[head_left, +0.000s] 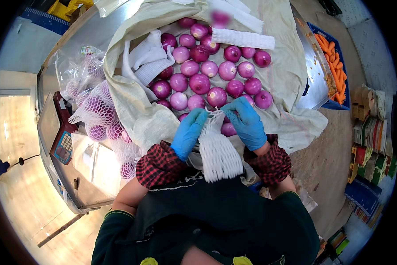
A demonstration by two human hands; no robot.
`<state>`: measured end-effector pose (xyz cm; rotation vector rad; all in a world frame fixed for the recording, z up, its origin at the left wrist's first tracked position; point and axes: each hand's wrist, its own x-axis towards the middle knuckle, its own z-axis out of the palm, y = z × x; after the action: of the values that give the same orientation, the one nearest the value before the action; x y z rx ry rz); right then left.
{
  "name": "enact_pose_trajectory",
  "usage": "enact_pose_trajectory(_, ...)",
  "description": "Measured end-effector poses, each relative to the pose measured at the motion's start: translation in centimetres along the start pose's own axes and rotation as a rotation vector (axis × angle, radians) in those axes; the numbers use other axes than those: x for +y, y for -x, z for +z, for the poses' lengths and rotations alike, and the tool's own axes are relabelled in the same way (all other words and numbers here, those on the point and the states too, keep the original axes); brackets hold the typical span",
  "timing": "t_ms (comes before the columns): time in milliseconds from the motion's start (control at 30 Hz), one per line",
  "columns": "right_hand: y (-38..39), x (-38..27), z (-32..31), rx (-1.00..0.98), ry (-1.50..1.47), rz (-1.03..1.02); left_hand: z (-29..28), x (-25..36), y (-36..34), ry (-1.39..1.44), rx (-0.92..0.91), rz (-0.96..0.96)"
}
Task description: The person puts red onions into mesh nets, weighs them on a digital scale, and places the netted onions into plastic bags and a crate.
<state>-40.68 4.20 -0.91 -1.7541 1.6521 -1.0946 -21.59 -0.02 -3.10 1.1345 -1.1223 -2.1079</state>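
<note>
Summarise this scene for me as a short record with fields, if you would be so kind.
Left hand: blue-gloved, pinching the upper end of a white mesh sleeve
Right hand: blue-gloved, at the same end
Ahead: loose purple onions on a pale cloth
Flat sleeves: white, on and beside the onions
Left side: netted onions, dark red keypad device
Right side: carrots in a blue crate

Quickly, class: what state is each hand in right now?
Left hand: closed, pinching the white foam net sleeve.
Right hand: closed, pinching the sleeve's top edge.
</note>
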Motion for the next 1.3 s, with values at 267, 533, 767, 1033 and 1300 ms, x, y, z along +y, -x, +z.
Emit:
enact_pose_trajectory(267, -0.7, -1.5, 1.1, 0.178, -1.143, 0.719, 0.3, 2.2, -1.5, 0.55, -0.135, -0.028)
enact_pose_trajectory(533, -3.6, 2.2, -2.3, -0.374, -0.779, 0.593, -3.5, 0.7, -1.5, 0.178, -0.458, -0.079)
enact_pose_trajectory(767, -15.8, 11.6, 3.2, -0.201, 0.333, -0.242, -6.6, 2.9, -12.4, 0.201, 0.027, 0.095)
enact_pose_trajectory(1033, -15.6, 9.3, 6.1, -0.293, -0.11, 0.014, -5.5, 4.2, -11.4, 0.445, 0.104, 0.146)
enact_pose_trajectory(1300, -8.3, 5.8, 1.0, -0.207, -0.635, 0.358, -6.5, 0.0, -11.2, 0.816, -0.209, -0.164)
